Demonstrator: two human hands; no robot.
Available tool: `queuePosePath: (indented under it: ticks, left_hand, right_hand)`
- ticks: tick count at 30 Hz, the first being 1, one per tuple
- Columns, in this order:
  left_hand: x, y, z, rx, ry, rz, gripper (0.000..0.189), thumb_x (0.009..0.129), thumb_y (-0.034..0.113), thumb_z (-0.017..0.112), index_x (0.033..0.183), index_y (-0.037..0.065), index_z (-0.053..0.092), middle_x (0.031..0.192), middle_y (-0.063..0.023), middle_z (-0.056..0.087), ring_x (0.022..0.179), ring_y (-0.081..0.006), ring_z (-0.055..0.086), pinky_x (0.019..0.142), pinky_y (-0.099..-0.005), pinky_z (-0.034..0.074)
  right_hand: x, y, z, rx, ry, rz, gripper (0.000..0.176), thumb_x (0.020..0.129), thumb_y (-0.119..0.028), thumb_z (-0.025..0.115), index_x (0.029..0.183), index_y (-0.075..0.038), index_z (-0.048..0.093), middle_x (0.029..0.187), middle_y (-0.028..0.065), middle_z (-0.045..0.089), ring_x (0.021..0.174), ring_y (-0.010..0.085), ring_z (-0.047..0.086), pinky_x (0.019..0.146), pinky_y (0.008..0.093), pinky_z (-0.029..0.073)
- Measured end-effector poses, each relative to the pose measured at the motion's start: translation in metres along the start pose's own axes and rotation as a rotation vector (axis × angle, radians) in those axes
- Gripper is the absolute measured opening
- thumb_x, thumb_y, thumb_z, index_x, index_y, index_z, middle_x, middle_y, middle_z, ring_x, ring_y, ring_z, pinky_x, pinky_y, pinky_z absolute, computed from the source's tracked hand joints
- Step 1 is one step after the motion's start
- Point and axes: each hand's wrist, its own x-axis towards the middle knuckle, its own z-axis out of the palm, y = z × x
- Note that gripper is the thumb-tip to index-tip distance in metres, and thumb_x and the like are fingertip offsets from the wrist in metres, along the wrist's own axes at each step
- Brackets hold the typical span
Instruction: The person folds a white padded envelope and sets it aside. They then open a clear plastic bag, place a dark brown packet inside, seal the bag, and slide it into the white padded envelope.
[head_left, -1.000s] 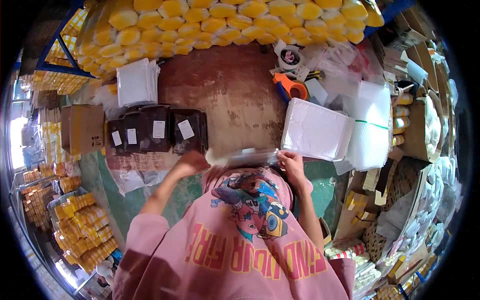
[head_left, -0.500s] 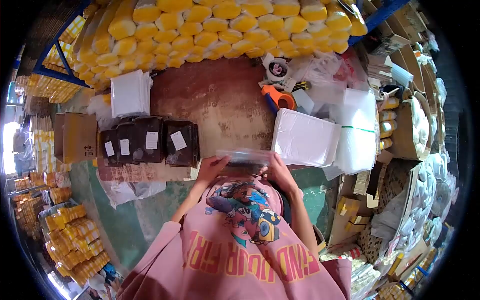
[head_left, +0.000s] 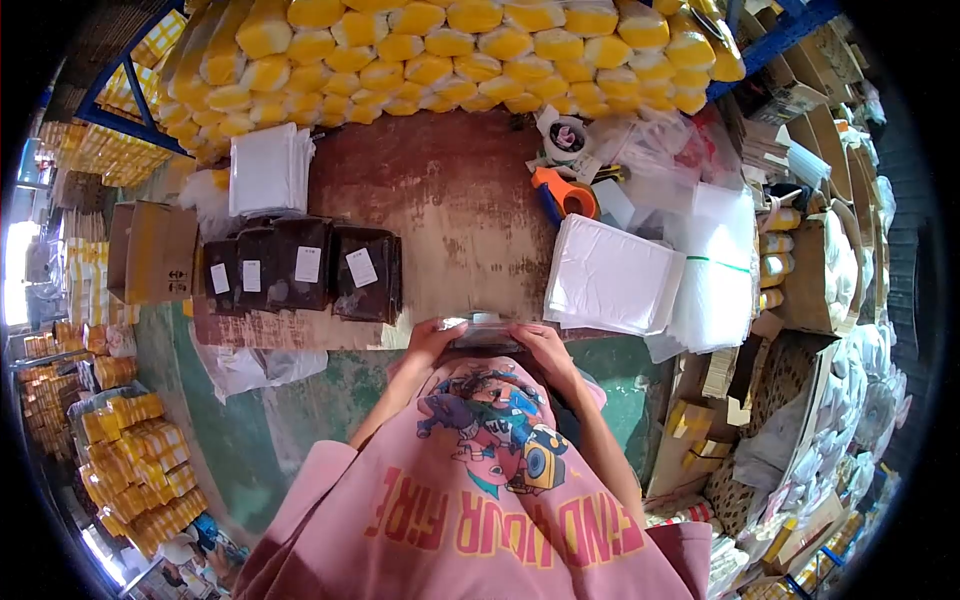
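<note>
A dark flat packet in clear plastic (head_left: 484,336) spans the gap between my hands at the table's near edge, close to my body. My left hand (head_left: 434,340) has its fingers closed on the packet's left end. On the right end, my right hand (head_left: 540,343) grips it too, fingers over the top. Dark packets with white labels (head_left: 362,270) stand in a row to the left on the table. A stack of white bags (head_left: 614,275) lies to the right, beside clear plastic sleeves with a green band (head_left: 715,262).
An orange and blue tape dispenser (head_left: 568,198) and a tape roll (head_left: 565,137) sit at the back right. White packets (head_left: 268,170) lie back left, near a cardboard box (head_left: 153,252). Yellow-white bundles (head_left: 455,42) are piled along the table's back.
My hands have moved closer together, and the clear plastic that stretched between them is now folded or gathered round the packet. The view has shifted slightly.
</note>
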Motion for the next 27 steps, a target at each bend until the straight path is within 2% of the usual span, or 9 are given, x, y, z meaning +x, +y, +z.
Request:
queuePosePath:
  ticks: [4, 6, 8, 10, 12, 16, 19, 23, 27]
  left_hand:
    - [-0.020, 0.015, 0.015, -0.040, 0.052, -0.116, 0.040, 0.084, 0.000, 0.070, 0.120, -0.003, 0.054, 0.099, -0.0158, 0.065, 0.091, -0.0259, 0.066, 0.072, -0.0411, 0.060]
    - [-0.038, 0.024, 0.021, -0.132, 0.018, -0.230, 0.052, 0.083, -0.003, 0.069, 0.130, -0.003, 0.046, 0.105, -0.0181, 0.063, 0.092, -0.0284, 0.066, 0.073, -0.0434, 0.060]
    - [-0.045, 0.032, 0.023, -0.041, -0.172, -0.249, 0.061, 0.082, -0.005, 0.068, 0.136, -0.001, 0.040, 0.111, -0.0170, 0.062, 0.095, -0.0305, 0.066, 0.080, -0.0434, 0.059]
    - [-0.024, 0.006, 0.002, -0.095, -0.219, -0.357, 0.051, 0.083, -0.002, 0.069, 0.130, -0.001, 0.049, 0.110, -0.0153, 0.064, 0.095, -0.0280, 0.065, 0.085, -0.0403, 0.056]
    - [-0.016, -0.004, -0.007, -0.009, -0.215, -0.443, 0.035, 0.085, 0.002, 0.069, 0.119, 0.000, 0.060, 0.107, -0.0133, 0.066, 0.095, -0.0251, 0.065, 0.085, -0.0370, 0.054]
    - [0.001, -0.029, -0.016, 0.681, -0.173, -0.007, 0.039, 0.086, 0.005, 0.071, 0.122, -0.003, 0.058, 0.107, -0.0107, 0.067, 0.095, -0.0182, 0.065, 0.082, -0.0316, 0.053]
    - [-0.026, -0.010, 0.003, 0.474, -0.354, 0.150, 0.055, 0.085, 0.004, 0.072, 0.132, -0.003, 0.046, 0.112, -0.0132, 0.065, 0.097, -0.0180, 0.064, 0.081, -0.0303, 0.054]
    - [-0.031, 0.050, 0.066, 0.847, -0.543, 0.151, 0.065, 0.083, 0.004, 0.075, 0.137, 0.000, 0.040, 0.116, -0.0146, 0.062, 0.098, -0.0198, 0.064, 0.078, -0.0307, 0.055]
    - [0.004, 0.066, 0.136, 1.065, -0.813, 0.046, 0.057, 0.082, 0.001, 0.074, 0.132, 0.001, 0.046, 0.114, -0.0086, 0.063, 0.102, -0.0169, 0.061, 0.088, -0.0318, 0.052]
  right_hand:
    - [-0.007, 0.007, 0.001, 0.103, 0.030, 0.111, 0.032, 0.094, -0.014, 0.059, 0.121, 0.003, 0.062, 0.098, 0.0064, 0.068, 0.083, 0.0133, 0.062, 0.074, 0.0242, 0.050]
    - [-0.002, 0.027, -0.007, 0.139, 0.138, 0.246, 0.065, 0.086, -0.007, 0.070, 0.143, 0.001, 0.038, 0.096, 0.0098, 0.068, 0.085, 0.0153, 0.064, 0.064, 0.0261, 0.052]
    - [-0.017, 0.006, 0.013, 0.232, 0.277, 0.330, 0.068, 0.086, -0.006, 0.070, 0.144, -0.001, 0.034, 0.095, 0.0114, 0.068, 0.084, 0.0178, 0.067, 0.067, 0.0299, 0.056]
    - [0.008, 0.060, -0.027, 0.534, -0.011, 0.559, 0.033, 0.084, -0.005, 0.071, 0.114, 0.005, 0.061, 0.095, 0.0143, 0.069, 0.086, 0.0231, 0.068, 0.077, 0.0357, 0.057]
    - [0.007, 0.086, -0.037, 0.466, 0.003, 0.546, 0.026, 0.084, -0.010, 0.072, 0.107, 0.001, 0.066, 0.100, 0.0107, 0.069, 0.092, 0.0223, 0.066, 0.085, 0.0377, 0.055]
    - [-0.032, 0.057, -0.019, 0.380, 0.098, 0.255, 0.033, 0.079, -0.004, 0.076, 0.108, 0.004, 0.063, 0.095, 0.0101, 0.069, 0.083, 0.0191, 0.066, 0.077, 0.0323, 0.055]
    - [-0.063, 0.034, -0.014, 0.279, 0.012, 0.079, 0.054, 0.074, 0.002, 0.078, 0.123, -0.002, 0.056, 0.107, 0.0084, 0.066, 0.094, 0.0163, 0.064, 0.087, 0.0322, 0.052]
    - [-0.094, 0.006, -0.005, 0.278, 0.003, -0.093, 0.095, 0.064, 0.007, 0.081, 0.144, -0.003, 0.032, 0.137, 0.0090, 0.047, 0.125, 0.0193, 0.045, 0.108, 0.0346, 0.037]
    - [-0.133, 0.010, -0.015, 0.524, 0.239, -0.234, 0.081, 0.069, -0.003, 0.080, 0.139, -0.001, 0.040, 0.128, 0.0115, 0.055, 0.118, 0.0224, 0.053, 0.104, 0.0370, 0.041]
